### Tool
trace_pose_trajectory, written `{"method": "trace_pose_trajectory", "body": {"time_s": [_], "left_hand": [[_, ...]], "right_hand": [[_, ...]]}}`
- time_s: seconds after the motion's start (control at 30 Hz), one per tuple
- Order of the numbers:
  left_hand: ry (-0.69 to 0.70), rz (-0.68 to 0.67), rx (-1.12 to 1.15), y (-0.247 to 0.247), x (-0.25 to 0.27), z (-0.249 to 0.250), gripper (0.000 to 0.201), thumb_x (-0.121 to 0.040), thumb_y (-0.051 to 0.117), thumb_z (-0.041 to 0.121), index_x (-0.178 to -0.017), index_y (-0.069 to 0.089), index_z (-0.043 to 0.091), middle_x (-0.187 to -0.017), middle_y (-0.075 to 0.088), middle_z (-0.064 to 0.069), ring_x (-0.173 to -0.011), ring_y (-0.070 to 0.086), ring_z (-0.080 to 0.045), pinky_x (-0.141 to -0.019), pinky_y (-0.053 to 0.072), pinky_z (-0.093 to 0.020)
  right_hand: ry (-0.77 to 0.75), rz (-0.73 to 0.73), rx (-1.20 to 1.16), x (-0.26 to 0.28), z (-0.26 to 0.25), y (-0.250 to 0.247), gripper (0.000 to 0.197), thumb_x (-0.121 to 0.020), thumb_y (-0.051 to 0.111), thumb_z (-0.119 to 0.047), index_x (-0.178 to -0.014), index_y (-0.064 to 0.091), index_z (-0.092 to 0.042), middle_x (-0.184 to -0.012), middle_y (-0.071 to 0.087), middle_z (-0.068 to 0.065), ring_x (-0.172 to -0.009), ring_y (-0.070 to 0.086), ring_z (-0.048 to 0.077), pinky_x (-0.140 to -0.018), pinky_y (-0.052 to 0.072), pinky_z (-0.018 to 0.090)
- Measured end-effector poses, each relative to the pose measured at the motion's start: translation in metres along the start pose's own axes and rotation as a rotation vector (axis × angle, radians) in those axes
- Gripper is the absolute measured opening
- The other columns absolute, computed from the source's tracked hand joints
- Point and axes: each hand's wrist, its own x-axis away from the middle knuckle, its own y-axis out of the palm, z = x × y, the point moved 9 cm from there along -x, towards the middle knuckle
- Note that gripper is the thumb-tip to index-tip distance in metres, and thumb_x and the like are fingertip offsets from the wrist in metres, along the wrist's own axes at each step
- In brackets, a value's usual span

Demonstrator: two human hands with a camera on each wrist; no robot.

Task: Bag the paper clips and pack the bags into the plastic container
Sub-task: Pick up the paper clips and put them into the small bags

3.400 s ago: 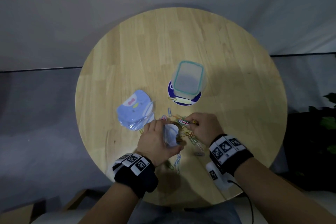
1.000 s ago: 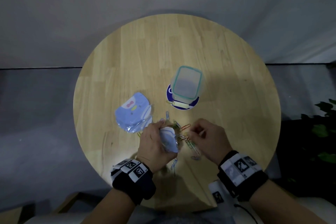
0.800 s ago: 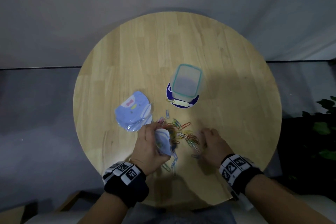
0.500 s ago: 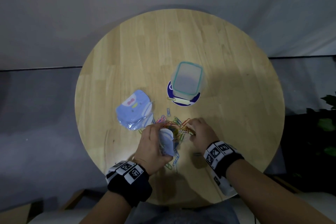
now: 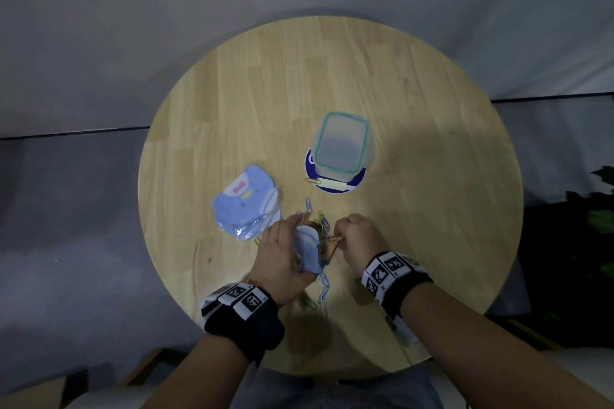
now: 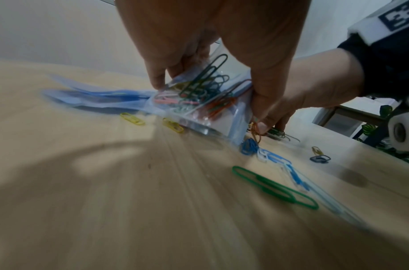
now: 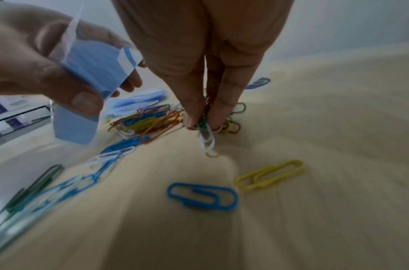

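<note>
— Bag (image 5: 307, 251) position? Left hand (image 5: 282, 256) grips it, frame centre.
— Just right of it, right hand (image 5: 357, 236) pinches paper clips (image 7: 206, 135) off the table (image 5: 415, 109); bag's mouth faces right.

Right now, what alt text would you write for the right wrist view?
A right hand pinches several coloured paper clips above a light wooden table scattered with more clips, while a left hand beside it holds a small blue plastic bag.
</note>
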Motion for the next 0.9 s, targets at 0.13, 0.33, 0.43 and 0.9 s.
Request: {"method": "trace_pose_trajectory", "body": {"time_s": [0.13,0.33,0.43,0.9], "left_hand": [[0.009,-0.015,0.003,0.007,-0.004,0.001,0.094,-0.056,0.085,0.027,-0.134,0.033,0.022,-0.119,0.056,-0.007,-0.110,0.049,-0.024,-0.095,0.032,-0.025],[0.011,-0.018,-0.013,0.010,-0.012,0.006,0.088,-0.057,0.082,0.026,-0.133,0.042,0.007,-0.116,0.057,-0.010,-0.108,0.047,-0.023,-0.091,0.024,-0.015],[0.059,-0.055,-0.059,0.015,-0.013,0.016,0.084,-0.058,0.073,0.032,-0.132,0.040,0.012,-0.110,0.059,-0.010,-0.101,0.054,-0.030,-0.092,0.033,-0.025],[0.025,0.080,0.059,0.013,-0.025,0.036,0.085,-0.056,0.069,0.033,-0.128,0.030,0.014,-0.108,0.057,-0.021,-0.101,0.043,-0.024,-0.088,0.033,-0.027]], "right_hand": [[0.088,0.026,-0.195,0.000,0.013,-0.011,0.012,-0.077,0.059,0.000,-0.081,0.069,-0.005,-0.091,0.068,0.016,-0.088,0.062,0.032,-0.079,0.050,0.032],[0.245,0.123,-0.614,0.016,0.024,-0.046,0.021,-0.065,0.073,0.004,-0.058,0.066,-0.015,-0.056,0.060,0.002,-0.058,0.062,0.024,-0.065,0.059,0.039],[0.239,0.045,-0.664,0.019,0.007,-0.061,0.016,-0.065,0.072,0.006,-0.060,0.067,-0.009,-0.057,0.064,0.009,-0.049,0.060,0.024,-0.056,0.060,0.036],[0.404,0.236,-1.034,0.023,0.009,-0.052,0.019,-0.070,0.070,0.007,-0.062,0.065,-0.010,-0.066,0.066,0.017,-0.060,0.064,0.031,-0.067,0.058,0.042]]}}
